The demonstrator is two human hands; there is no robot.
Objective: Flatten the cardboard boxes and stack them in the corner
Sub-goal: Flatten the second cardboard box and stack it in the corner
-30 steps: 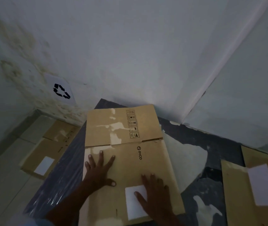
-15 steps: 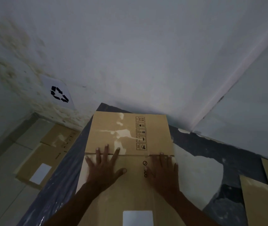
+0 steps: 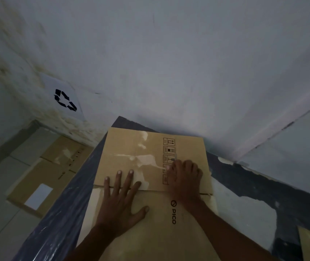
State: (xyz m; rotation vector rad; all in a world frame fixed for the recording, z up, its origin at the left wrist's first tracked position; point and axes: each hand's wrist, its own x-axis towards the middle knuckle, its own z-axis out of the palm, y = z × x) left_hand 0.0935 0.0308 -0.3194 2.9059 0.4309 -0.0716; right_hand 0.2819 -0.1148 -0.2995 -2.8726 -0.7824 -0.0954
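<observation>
The flattened box (image 3: 150,185) lies on the dark sheet (image 3: 56,223) near the corner. The left hand (image 3: 121,202) and right hand (image 3: 185,180) press it, fingers spread flat, gripping nothing. It looks light, stiff, springy at the fold; best lifted by its long edges.

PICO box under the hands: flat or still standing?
Flat. The brown PICO-printed cardboard box lies as a sheet on the dark plastic-covered surface, left hand and right hand pressing palms-down.
</observation>
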